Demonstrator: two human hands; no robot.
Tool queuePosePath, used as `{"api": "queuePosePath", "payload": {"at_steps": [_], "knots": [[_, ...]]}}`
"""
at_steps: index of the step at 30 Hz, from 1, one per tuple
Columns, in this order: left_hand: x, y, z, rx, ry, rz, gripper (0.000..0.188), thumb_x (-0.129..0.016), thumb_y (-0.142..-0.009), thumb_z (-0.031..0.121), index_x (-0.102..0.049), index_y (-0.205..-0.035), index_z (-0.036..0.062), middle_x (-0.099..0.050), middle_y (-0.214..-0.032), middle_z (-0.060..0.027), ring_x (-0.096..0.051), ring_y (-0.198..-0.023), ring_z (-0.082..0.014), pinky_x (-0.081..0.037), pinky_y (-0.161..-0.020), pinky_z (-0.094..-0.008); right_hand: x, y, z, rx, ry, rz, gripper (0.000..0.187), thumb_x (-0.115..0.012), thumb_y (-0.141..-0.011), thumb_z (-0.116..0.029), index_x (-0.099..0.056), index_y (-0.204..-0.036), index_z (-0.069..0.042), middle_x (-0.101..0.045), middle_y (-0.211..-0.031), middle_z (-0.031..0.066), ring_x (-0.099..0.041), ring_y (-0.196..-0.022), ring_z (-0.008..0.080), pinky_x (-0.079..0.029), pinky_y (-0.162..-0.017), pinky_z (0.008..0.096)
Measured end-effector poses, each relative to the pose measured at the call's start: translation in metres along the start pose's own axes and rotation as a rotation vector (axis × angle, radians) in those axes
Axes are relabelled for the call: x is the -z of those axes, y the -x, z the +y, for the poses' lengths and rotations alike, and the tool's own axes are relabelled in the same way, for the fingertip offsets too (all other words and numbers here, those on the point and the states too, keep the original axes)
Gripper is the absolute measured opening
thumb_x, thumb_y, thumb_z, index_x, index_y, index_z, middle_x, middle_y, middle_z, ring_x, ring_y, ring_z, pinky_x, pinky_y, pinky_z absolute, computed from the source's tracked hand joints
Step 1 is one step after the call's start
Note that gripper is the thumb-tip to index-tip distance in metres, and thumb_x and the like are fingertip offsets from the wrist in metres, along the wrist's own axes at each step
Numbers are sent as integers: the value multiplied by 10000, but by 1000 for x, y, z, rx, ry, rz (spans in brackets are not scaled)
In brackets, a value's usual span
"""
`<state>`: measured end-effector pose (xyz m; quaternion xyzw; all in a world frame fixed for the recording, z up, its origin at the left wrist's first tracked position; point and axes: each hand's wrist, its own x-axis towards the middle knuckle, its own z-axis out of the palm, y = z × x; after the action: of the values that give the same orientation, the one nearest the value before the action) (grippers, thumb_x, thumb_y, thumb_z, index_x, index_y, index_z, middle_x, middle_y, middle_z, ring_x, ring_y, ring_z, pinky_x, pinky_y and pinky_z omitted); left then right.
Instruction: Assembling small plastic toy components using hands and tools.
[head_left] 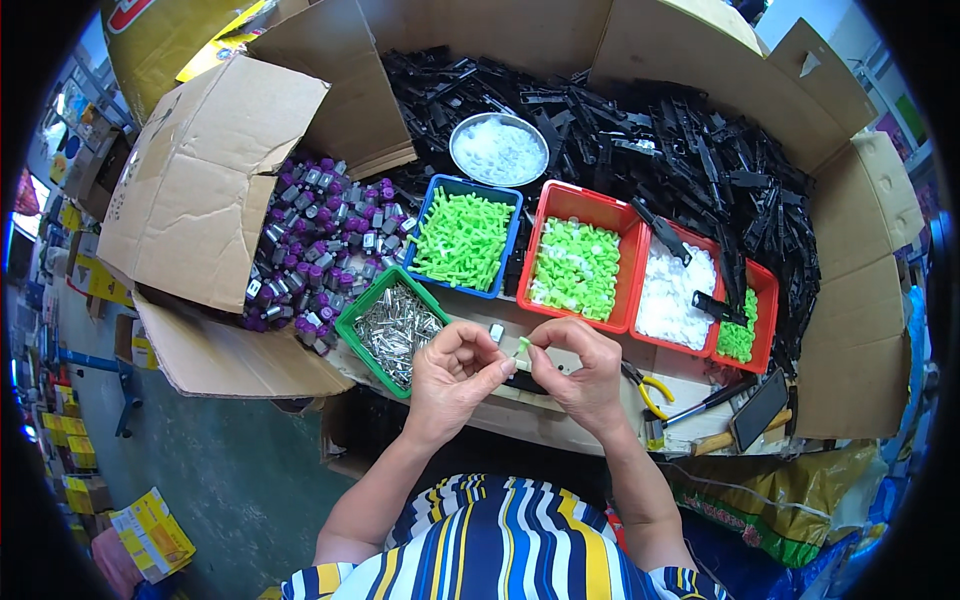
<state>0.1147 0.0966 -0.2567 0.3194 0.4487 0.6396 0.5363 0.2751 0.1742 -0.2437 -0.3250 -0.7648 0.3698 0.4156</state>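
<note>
Two hands work at close quarters over the near side of the pale tabletop (560, 425). With my right hand (585, 378), I grasp a small bright-green plastic piece (523, 345) between thumb and index finger. On my left hand (447, 390), thumb and index finger are brought together just beside that piece, at a thin, dark sliver; I cannot tell whether they grip it.

Step in hand, as I judge it: fitting or aligning small parts at the fingertips. The next move calls for a steady left hand, matched axes and light, straight pressure from the right; a tilted piece could slip out.

Clearances: on the left, the green rectangular plastic bin (365, 360) of silvery metal pins stands near my left knuckles. Ahead, observe the rims of the blue rectangular plastic bin (511, 232) and the red rectangular plastic bin (600, 212), both holding light-green parts. To the right, keep the forearm off the yellow-handled pliers (660, 385). The tall brown cardboard wall (870, 330) bounds the far right. The easiest room for moving appears to be toward my body, over the table's front edge.
</note>
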Motion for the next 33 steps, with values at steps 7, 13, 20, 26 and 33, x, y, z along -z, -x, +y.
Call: {"api": "queuePosePath", "payload": {"at_steps": [7,13,20,26,33], "knots": [[2,-4,0,18,-5,1,238,-729,-870,-38,-584,-1046,34,-652,-892,-13,-630,-828,-52,-526,-768,-201,-2,-5,2,-14,-15,-12,118,-713,-760,31,-657,-861,5,-682,-801,93,-685,-713,216,-534,-659,310],[-3,-10,-2,20,-13,43,237,-717,-852,-72,-579,-1014,35,-684,-879,-50,-662,-801,-87,-546,-754,-223,3,-9,0,101,102,13,143,-723,-727,42,-650,-842,-2,-681,-811,101,-684,-738,247,-534,-681,327],[-3,3,-10,15,-72,-12,294,-736,-852,-60,-603,-1107,2,-677,-924,-49,-666,-866,-99,-550,-797,-230,5,8,2,147,83,-37,126,-733,-755,-26,-643,-843,-33,-673,-819,106,-677,-753,284,-515,-680,370],[4,12,-3,7,-378,-152,379,-736,-872,3,-626,-1233,-28,-712,-944,-72,-656,-826,-100,-523,-758,-245,10,25,2,93,19,-108,125,-734,-776,-45,-654,-872,-37,-670,-808,101,-680,-746,269,-514,-675,365],[5,1,9,-211,-697,-234,289,-783,-798,75,-723,-1070,-4,-713,-888,-104,-672,-794,-182,-533,-721,-297,14,15,4,159,57,-143,127,-737,-790,-65,-655,-884,-40,-667,-819,100,-660,-753,283,-481,-686,376]]}}
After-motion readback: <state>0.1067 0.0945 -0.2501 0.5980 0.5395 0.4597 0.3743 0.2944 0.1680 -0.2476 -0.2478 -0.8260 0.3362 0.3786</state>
